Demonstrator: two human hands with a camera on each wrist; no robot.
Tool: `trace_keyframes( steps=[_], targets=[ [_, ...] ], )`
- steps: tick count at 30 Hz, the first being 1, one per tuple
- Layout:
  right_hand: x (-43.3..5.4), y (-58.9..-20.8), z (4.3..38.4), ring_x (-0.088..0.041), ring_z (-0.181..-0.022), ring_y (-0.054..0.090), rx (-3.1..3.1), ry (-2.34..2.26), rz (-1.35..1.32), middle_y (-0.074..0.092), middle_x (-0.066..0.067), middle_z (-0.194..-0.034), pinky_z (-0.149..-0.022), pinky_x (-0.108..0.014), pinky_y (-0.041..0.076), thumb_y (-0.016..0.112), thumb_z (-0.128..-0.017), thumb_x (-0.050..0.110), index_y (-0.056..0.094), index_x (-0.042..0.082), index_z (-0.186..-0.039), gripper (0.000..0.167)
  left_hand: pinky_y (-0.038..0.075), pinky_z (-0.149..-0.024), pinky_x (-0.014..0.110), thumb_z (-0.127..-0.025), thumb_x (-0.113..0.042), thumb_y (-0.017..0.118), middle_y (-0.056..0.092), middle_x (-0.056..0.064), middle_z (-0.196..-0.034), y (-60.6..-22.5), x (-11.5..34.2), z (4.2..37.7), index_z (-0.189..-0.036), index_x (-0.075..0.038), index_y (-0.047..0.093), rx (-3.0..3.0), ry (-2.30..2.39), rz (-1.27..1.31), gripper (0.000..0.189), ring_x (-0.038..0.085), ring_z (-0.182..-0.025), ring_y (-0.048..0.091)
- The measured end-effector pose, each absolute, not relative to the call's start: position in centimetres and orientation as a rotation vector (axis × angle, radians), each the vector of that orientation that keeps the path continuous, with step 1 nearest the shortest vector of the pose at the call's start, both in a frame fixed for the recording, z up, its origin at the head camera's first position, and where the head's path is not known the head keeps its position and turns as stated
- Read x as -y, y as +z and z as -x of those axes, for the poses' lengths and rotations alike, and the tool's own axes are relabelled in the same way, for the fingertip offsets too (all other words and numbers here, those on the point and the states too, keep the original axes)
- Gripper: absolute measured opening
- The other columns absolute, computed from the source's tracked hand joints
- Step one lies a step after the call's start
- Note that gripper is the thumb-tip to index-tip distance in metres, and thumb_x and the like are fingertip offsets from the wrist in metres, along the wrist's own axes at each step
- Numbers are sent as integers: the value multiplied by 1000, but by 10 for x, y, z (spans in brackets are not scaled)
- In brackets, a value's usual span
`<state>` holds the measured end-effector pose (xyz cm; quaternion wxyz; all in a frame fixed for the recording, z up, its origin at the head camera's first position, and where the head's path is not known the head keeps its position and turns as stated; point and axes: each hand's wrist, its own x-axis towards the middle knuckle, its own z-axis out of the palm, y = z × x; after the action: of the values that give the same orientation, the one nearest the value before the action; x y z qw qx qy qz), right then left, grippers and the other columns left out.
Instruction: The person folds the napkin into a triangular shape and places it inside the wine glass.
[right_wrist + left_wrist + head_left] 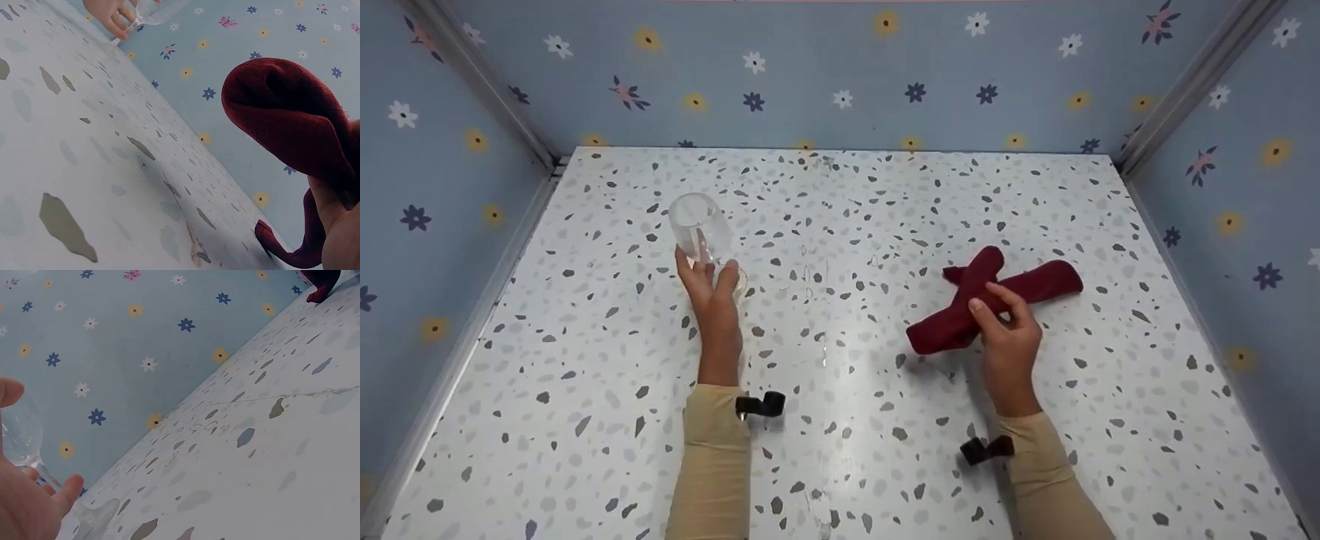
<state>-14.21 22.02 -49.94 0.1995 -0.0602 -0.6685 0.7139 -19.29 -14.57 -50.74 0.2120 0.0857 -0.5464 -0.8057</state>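
Note:
My left hand (714,307) holds a clear wine glass (697,217) by its stem, left of the middle of the table. The glass is tilted, its bowl leaning away and its round foot (97,517) low beside the hand. In the right wrist view the stem (133,27) runs past the fingers. My right hand (1011,356) pinches a dark red cloth (949,330) between thumb and fingers. The cloth is bunched into crossing folds. Part of it (304,253) hangs down toward the tabletop in the right wrist view.
The white speckled table (840,390) has a thin seam down its middle. Blue flowered panels stand at the back (810,75) and on both sides. Each sleeved wrist wears a small black camera, one left (761,405) and one right (986,450).

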Motion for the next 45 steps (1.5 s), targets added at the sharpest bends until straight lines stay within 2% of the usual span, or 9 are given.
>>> trace_keyframes(
  steps=[4, 8, 11, 14, 20, 25, 30, 37, 45],
  targets=[
    [-220, -499, 142, -10, -60, 41, 1871, 1998, 173, 56, -14, -100, -52, -19, 39, 80, -87, 20, 69, 9, -124, 40, 36, -110, 54, -97, -14, 62, 14, 13, -164, -509, 146, 194, -161, -34, 1, 1451, -2272, -244, 90, 27, -147, 23],
    [-220, -497, 144, -13, -73, 50, 1853, 2013, 157, 57, -14, -108, -60, -19, 45, 80, -88, 18, 68, 7, -125, 40, 41, -103, 61, -98, -19, 64, 17, 18, -160, -508, 146, 199, -161, -38, 3, 1447, -2277, -255, 90, 29, -145, 28],
    [-220, -497, 144, -18, -87, 54, 1837, 2022, 147, 58, -15, -113, -66, -20, 48, 80, -88, 17, 68, 6, -125, 40, 41, -103, 61, -97, -17, 65, 20, 21, -157, -505, 148, 203, -161, -39, 3, 1455, -2278, -254, 91, 30, -144, 32],
    [-219, -498, 144, -20, -89, 54, 1841, 2020, 147, 58, -15, -114, -67, -21, 49, 80, -88, 17, 68, 6, -125, 40, 41, -103, 61, -96, -12, 65, 21, 23, -156, -502, 153, 205, -160, -39, 3, 1454, -2281, -250, 94, 29, -142, 35],
    [-218, -499, 143, -16, -79, 51, 1866, 2004, 161, 57, -15, -109, -61, -22, 45, 79, -89, 18, 68, 7, -125, 40, 37, -106, 59, -96, -12, 66, 26, 18, -157, -496, 160, 206, -161, -39, 3, 1459, -2283, -226, 95, 26, -137, 42],
    [-219, -498, 144, -11, -62, 43, 1878, 1982, 181, 56, -14, -105, -55, -20, 42, 79, -88, 20, 68, 9, -125, 40, 33, -109, 54, -97, -17, 66, 34, 14, -153, -498, 163, 207, -161, -34, 4, 1493, -2260, -221, 90, 25, -134, 45],
    [-221, -498, 144, -9, -56, 41, 1888, 1974, 193, 56, -13, -102, -53, -20, 41, 79, -89, 19, 68, 10, -125, 39, 34, -109, 55, -98, -23, 66, 40, 13, -151, -503, 164, 207, -162, -29, 11, 1538, -2225, -255, 84, 24, -133, 46],
    [-225, -498, 146, -14, -69, 52, 1829, 2015, 225, 57, -15, -107, -56, -21, 47, 78, -89, 16, 68, 7, -124, 38, 39, -107, 53, -96, -32, 69, 46, 12, -148, -507, 159, 207, -162, -25, 13, 1634, -2174, -289, 87, 23, -131, 49],
    [-229, -497, 147, -16, -79, 54, 1775, 2036, 208, 58, -15, -108, -61, -19, 49, 79, -88, 11, 68, 2, -123, 38, 45, -102, 48, -96, -38, 67, 49, 12, -142, -511, 150, 204, -161, -23, 13, 1749, -2097, -262, 86, 22, -125, 53]
  ],
)
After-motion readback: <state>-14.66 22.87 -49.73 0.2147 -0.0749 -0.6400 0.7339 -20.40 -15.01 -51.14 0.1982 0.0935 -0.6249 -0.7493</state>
